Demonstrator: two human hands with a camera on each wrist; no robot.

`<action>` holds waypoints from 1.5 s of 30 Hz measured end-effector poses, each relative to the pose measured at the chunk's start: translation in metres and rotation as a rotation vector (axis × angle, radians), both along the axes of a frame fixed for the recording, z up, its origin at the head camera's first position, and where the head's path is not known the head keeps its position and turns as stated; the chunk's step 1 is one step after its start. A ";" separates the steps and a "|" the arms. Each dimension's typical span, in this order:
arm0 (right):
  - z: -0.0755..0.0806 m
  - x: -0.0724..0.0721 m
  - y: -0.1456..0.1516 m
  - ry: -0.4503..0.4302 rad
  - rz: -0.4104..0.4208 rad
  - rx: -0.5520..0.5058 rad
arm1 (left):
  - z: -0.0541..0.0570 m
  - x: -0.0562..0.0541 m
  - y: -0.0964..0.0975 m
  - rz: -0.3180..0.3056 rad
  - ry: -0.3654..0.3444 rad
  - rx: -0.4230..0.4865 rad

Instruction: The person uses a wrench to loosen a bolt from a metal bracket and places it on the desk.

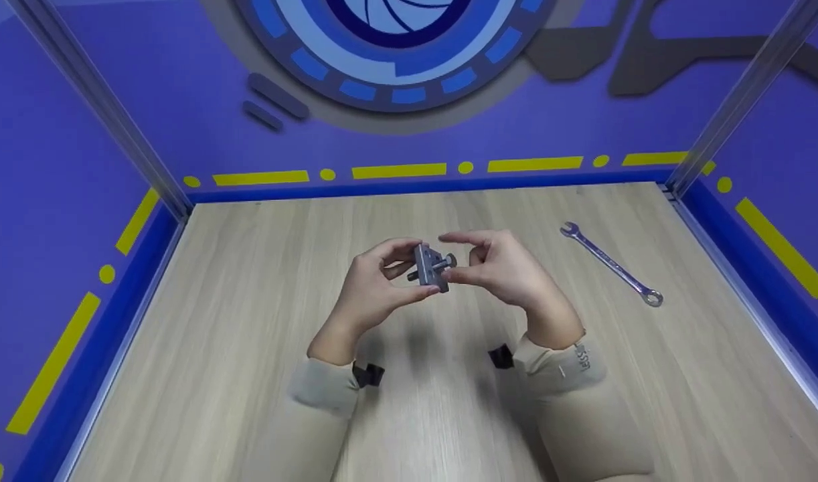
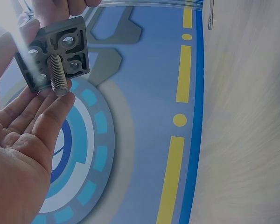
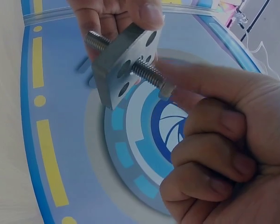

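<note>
My left hand grips a square grey metal plate by its edges, thumb on the near edge and fingers on the far one. The plate has several holes and a recessed back, seen in the left wrist view. A threaded bolt runs through its middle, its shaft poking out on the left side and its head on the right. Beside that head is my right hand: the thumb reaches to the bolt, the index finger stretches out above it, apart from the thumb, and the other fingers are curled in.
A combination wrench lies on the wooden tabletop to the right. Blue panels with yellow marks enclose the table at the back and sides, joined by metal corner posts.
</note>
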State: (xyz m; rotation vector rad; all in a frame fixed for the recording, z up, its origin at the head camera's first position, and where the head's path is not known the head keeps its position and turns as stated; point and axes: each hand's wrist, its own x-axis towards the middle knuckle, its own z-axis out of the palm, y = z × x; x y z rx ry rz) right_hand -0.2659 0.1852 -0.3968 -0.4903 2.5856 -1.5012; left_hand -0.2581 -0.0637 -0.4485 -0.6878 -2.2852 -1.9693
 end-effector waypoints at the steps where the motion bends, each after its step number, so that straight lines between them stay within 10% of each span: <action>1: 0.000 0.000 -0.001 -0.008 -0.018 0.011 | 0.000 0.000 0.000 -0.001 0.001 0.005; 8: -0.002 0.000 -0.005 -0.009 -0.128 0.129 | 0.000 -0.002 0.002 -0.003 0.008 0.009; 34: -0.001 -0.002 0.002 0.023 0.007 0.027 | 0.000 0.000 0.001 -0.003 -0.023 0.001; 45: -0.005 -0.003 -0.005 -0.009 -0.124 0.131 | 0.001 0.000 0.002 -0.006 -0.020 0.006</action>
